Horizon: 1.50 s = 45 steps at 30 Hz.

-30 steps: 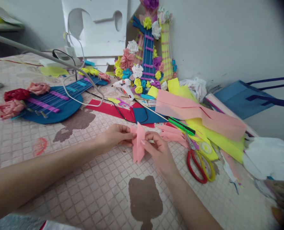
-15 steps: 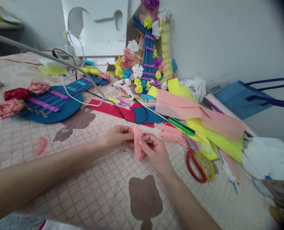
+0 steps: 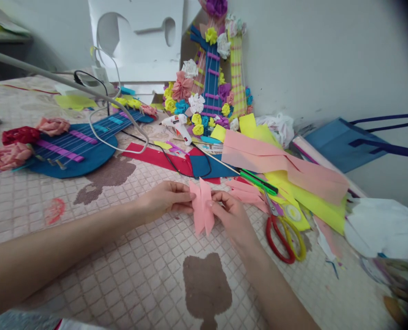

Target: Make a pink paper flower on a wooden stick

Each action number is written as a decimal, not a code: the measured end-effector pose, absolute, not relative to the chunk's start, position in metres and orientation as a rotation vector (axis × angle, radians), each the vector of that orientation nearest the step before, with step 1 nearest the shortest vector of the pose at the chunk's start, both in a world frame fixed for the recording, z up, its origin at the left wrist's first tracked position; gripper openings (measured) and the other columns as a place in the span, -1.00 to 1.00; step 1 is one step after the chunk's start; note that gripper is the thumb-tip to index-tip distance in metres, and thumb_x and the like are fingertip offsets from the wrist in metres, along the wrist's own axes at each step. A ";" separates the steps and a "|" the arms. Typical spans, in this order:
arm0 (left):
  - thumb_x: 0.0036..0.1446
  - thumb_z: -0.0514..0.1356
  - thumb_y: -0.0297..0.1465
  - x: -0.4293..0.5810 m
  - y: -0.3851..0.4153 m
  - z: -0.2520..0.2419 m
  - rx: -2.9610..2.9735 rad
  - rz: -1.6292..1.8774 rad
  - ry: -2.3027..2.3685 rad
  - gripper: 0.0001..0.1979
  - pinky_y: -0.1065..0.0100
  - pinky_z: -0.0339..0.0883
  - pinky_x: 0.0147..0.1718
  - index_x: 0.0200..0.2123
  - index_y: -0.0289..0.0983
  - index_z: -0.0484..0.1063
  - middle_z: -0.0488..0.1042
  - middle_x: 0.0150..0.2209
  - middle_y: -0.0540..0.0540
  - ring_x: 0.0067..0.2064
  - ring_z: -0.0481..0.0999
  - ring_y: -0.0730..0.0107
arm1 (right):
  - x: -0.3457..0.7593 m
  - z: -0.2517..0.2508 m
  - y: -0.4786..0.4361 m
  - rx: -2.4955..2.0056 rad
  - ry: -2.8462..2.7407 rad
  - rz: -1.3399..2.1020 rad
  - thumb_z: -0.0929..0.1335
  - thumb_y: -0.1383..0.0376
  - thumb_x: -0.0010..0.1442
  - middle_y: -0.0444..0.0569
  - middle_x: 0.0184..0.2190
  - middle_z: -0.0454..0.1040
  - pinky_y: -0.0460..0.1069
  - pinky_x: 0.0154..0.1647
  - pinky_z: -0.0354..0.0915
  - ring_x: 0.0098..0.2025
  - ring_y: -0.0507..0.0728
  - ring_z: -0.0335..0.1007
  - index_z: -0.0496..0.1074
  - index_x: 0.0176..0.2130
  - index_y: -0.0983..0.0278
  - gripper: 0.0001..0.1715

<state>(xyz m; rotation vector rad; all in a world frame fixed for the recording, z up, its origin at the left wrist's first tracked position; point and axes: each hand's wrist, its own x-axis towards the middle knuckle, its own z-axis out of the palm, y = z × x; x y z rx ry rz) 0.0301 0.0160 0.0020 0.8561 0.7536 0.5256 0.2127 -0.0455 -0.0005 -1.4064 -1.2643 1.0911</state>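
Observation:
Between my two hands is a small piece of pink crepe paper (image 3: 201, 215), folded with pointed ends and a crease or gap down its middle. My left hand (image 3: 168, 198) pinches its left edge between thumb and fingers. On the opposite edge, my right hand (image 3: 228, 211) grips it the same way. The paper is held just above the patterned tablecloth (image 3: 135, 266). Just beyond my right hand lie more cut pink strips (image 3: 247, 191). Scissors (image 3: 283, 236) with one red and one yellow handle rest to the right, beside a green utility knife (image 3: 258, 181).
A blue toy guitar (image 3: 73, 153) with paper roses lies at the left, under a pale cable. A white glue gun (image 3: 178, 124) sits mid-table. Decorated guitars (image 3: 211, 82) lean at the back. Pink sheets (image 3: 279, 158), yellow sheets (image 3: 316, 201) and a blue bag (image 3: 344, 142) fill the right.
The pink paper has spread from a narrow folded strip into a wider shape with two pointed halves. My right hand has shifted slightly right. The view has moved a little.

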 end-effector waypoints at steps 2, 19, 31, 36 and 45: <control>-0.05 0.34 -0.39 0.030 0.016 0.002 0.853 0.523 0.752 -0.84 0.42 0.41 -0.23 -0.46 -0.39 0.49 0.49 -0.43 -0.05 -0.38 0.50 0.52 | 0.213 0.000 -0.045 -1.406 -1.273 1.083 0.36 0.24 0.06 -0.08 -0.27 0.45 -0.05 -0.30 0.24 -0.28 0.07 0.34 0.33 -0.49 0.24 -0.84; 0.02 0.30 -0.21 0.033 0.015 -0.006 0.836 0.562 0.650 -0.67 0.32 0.39 -0.09 -0.28 -0.38 0.54 0.57 -0.22 -0.21 -0.20 0.55 0.31 | 0.198 0.000 -0.049 -1.464 -1.429 0.890 0.35 0.27 0.07 0.00 -0.12 0.39 0.05 -0.12 0.25 -0.02 0.18 0.30 0.35 -0.50 0.23 -0.86; -0.12 0.39 -0.25 0.035 0.011 -0.005 0.876 0.629 0.672 -0.72 0.34 0.38 -0.10 -0.39 -0.35 0.53 0.57 -0.34 -0.11 -0.26 0.55 0.36 | 0.200 0.001 -0.048 -1.469 -1.402 0.883 0.32 0.20 0.13 -0.01 -0.18 0.41 0.01 -0.27 0.30 -0.21 0.12 0.36 0.37 -0.36 0.23 -0.87; -0.12 0.39 -0.26 0.035 0.012 -0.003 0.851 0.622 0.656 -0.72 0.33 0.39 -0.11 -0.42 -0.36 0.53 0.57 -0.34 -0.13 -0.27 0.55 0.36 | 0.203 0.002 -0.046 -1.481 -1.402 0.863 0.34 0.22 0.10 0.01 -0.17 0.44 0.03 -0.23 0.31 -0.12 0.17 0.36 0.40 -0.39 0.23 -0.88; -0.08 0.37 -0.35 0.035 0.013 -0.003 0.801 0.585 0.695 -0.81 0.39 0.40 -0.16 -0.46 -0.38 0.51 0.55 -0.39 -0.11 -0.32 0.53 0.43 | 0.207 0.000 -0.045 -1.469 -1.356 0.874 0.33 0.26 0.08 -0.02 -0.17 0.43 0.02 -0.20 0.27 -0.10 0.16 0.35 0.35 -0.49 0.23 -0.86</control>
